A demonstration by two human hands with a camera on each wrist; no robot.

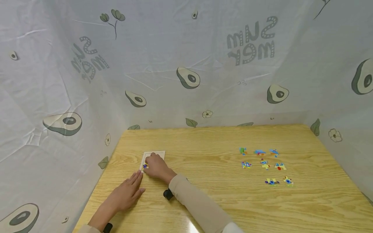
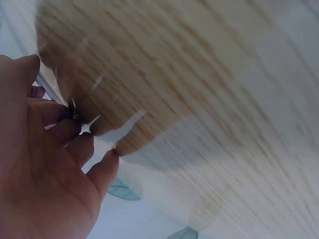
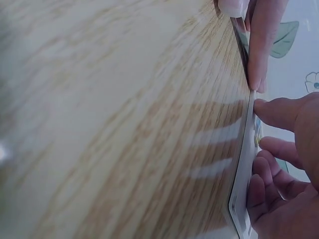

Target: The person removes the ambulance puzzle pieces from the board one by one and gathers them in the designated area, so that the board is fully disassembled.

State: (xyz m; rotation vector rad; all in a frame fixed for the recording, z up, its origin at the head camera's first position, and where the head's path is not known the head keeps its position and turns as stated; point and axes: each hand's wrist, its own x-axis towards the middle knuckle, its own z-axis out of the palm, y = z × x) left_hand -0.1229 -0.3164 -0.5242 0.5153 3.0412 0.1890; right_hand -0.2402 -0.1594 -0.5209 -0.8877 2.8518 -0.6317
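A small white puzzle board point(image 1: 158, 154) lies flat on the left part of a wooden table point(image 1: 209, 145). My right hand point(image 1: 155, 166) rests on it, fingertips point(image 3: 271, 112) pressing down around a colourful piece point(image 1: 145, 166) at the board's left side. In the right wrist view the board point(image 3: 244, 164) appears edge-on. My left hand point(image 1: 128, 192) lies flat on the table with straight fingers, and one fingertip point(image 3: 260, 45) touches the board's near-left edge. The left wrist view shows only my palm point(image 2: 45, 164) and blurred wood.
Several loose colourful puzzle pieces point(image 1: 265, 165) are spread out on the table's right side. White cloth printed with avocados point(image 1: 188, 77) walls in the table at the back and both sides. A black wrist mount point(image 1: 168, 194) sits under my right sleeve.
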